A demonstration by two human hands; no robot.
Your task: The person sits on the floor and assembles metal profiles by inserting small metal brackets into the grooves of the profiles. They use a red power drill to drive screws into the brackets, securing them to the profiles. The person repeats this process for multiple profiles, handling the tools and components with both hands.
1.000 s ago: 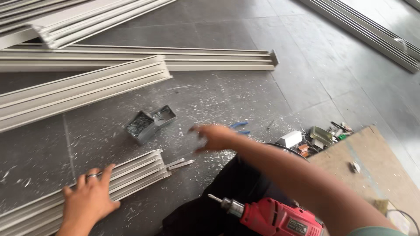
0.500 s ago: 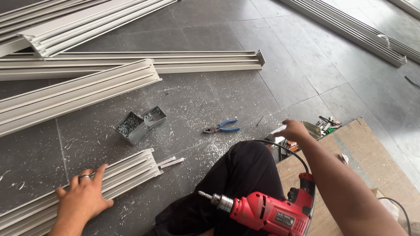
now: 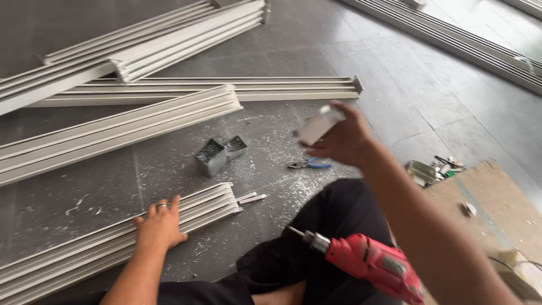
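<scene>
Right hand (image 3: 341,138) now lifted over floor (image 3: 429,113), gripping small pale block (image 3: 318,125) picked from clutter beside board; a moment ago reaching there, empty. Left hand (image 3: 160,226) flat, fingers spread, pressing grooved aluminium profile (image 3: 197,208). Red drill (image 3: 370,262) rests on lap.

Left hand (image 3: 160,226): flat on near white profile (image 3: 113,240). Right hand (image 3: 341,138): raised, gripping small pale block (image 3: 317,125). Red drill (image 3: 367,264): across lap. Blue-handled pliers (image 3: 309,165), two small metal boxes (image 3: 220,153): on grey floor (image 3: 406,101) among shavings.
</scene>
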